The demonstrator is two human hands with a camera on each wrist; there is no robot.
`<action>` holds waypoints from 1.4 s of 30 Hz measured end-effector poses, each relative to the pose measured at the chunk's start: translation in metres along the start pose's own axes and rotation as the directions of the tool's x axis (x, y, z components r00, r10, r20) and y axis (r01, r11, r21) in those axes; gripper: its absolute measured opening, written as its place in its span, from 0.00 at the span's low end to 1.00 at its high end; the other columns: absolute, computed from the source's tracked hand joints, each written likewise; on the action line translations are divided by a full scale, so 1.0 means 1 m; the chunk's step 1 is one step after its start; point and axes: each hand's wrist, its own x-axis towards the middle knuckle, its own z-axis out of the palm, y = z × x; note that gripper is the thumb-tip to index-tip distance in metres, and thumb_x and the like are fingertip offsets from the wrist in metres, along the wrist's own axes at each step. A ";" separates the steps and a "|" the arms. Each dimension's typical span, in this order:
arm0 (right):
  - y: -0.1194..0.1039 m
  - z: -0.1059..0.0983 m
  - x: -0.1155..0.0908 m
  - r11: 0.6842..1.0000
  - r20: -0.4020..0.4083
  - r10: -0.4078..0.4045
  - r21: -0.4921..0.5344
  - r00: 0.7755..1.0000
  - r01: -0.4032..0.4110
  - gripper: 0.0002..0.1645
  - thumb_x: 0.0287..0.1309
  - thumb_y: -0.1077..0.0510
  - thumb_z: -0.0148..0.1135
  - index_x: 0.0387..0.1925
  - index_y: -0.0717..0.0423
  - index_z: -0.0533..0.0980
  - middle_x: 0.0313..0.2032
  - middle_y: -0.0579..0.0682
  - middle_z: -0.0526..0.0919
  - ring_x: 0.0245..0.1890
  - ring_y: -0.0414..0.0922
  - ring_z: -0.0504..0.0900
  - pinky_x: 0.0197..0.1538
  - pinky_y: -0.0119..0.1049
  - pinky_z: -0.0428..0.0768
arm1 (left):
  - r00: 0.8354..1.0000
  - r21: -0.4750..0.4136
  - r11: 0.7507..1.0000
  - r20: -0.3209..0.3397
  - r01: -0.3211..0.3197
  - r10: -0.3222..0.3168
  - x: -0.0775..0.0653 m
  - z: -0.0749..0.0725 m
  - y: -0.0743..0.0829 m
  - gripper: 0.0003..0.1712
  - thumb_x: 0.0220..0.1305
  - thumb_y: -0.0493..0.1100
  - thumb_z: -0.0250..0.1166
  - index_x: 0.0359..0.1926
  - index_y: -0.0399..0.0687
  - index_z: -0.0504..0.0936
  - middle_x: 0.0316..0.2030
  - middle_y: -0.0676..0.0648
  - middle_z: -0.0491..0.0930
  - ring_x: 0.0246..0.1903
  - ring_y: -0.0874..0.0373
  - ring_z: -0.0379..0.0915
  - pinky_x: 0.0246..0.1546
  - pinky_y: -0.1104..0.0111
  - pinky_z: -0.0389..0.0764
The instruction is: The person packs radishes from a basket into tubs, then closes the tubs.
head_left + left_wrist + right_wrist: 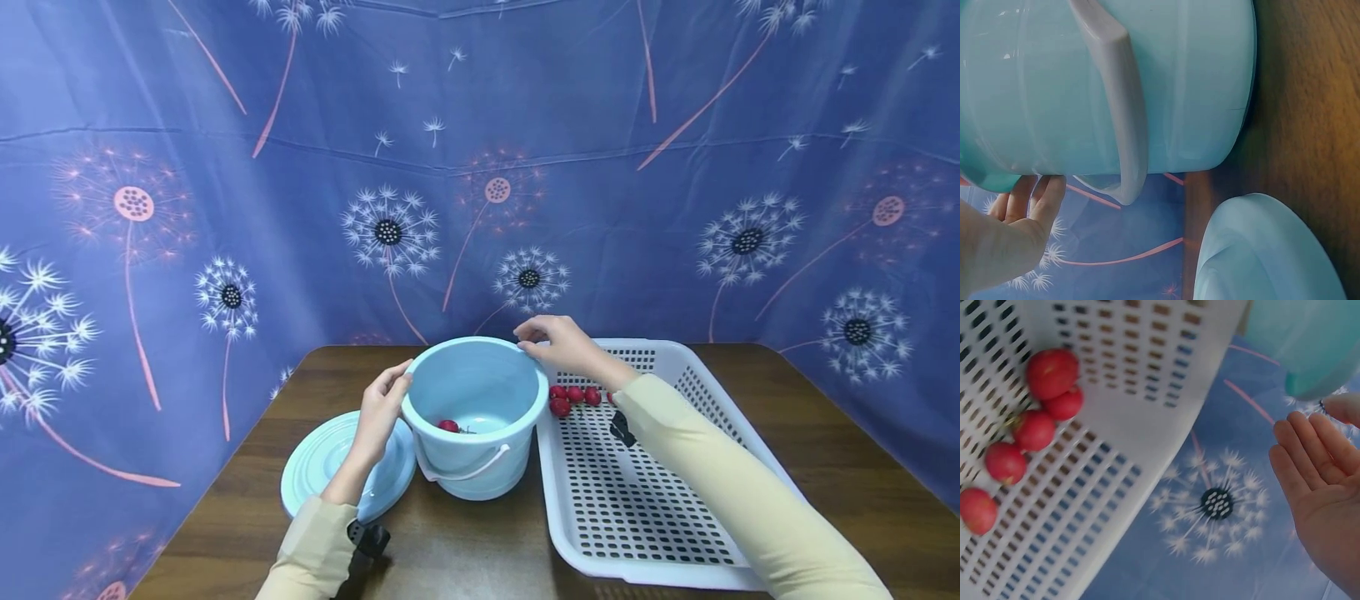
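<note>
A light blue bucket (480,467) stands upright on the table, its white handle (1124,106) hanging down in front. Inside on its floor lies a red radish (447,426) with a thin stringy end. At the bucket's left side, near the rim, my left hand (378,408) rests its fingers against the outer wall. My right hand (562,343) is by the rim at the far right, fingers extended and palm bare in the right wrist view. Several red radishes (1034,430) lie in the white perforated basket (551,517), below my right forearm.
Left of the bucket, a round light blue lid (315,467) lies on the wooden table (480,550), partly under my left forearm. The basket stands close to the bucket's right side. A blue dandelion-print cloth (465,108) hangs behind the table.
</note>
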 end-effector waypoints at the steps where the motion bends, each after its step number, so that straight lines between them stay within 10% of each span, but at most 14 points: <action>1: 0.003 -0.001 -0.002 1.000 0.000 0.006 -0.003 1.000 -0.006 0.16 0.61 0.57 0.59 0.49 0.59 0.78 0.45 0.54 0.83 0.45 0.47 0.81 0.51 0.44 0.78 | 1.000 0.002 1.000 0.001 0.002 -0.002 0.000 0.000 0.000 0.21 0.68 0.45 0.53 0.60 0.46 0.74 0.57 0.42 0.75 0.46 0.56 0.72 0.34 0.75 0.74; 12: 0.036 -0.015 -0.025 0.995 -0.025 0.082 -0.049 0.996 -0.083 0.17 0.60 0.59 0.59 0.50 0.61 0.77 0.45 0.57 0.82 0.45 0.51 0.80 0.51 0.47 0.77 | 1.000 0.017 1.000 0.004 -0.007 0.007 0.001 -0.001 -0.001 0.21 0.68 0.46 0.53 0.60 0.45 0.73 0.53 0.39 0.77 0.34 0.62 0.71 0.26 0.75 0.73; 42: 0.108 -0.009 -0.056 0.942 -0.018 0.305 -0.142 0.952 -0.305 0.19 0.59 0.59 0.59 0.48 0.69 0.75 0.43 0.64 0.82 0.42 0.55 0.80 0.45 0.47 0.79 | 1.000 0.003 1.000 0.025 0.012 -0.013 0.003 -0.003 -0.001 0.22 0.69 0.46 0.53 0.60 0.46 0.73 0.56 0.41 0.75 0.38 0.61 0.71 0.28 0.75 0.74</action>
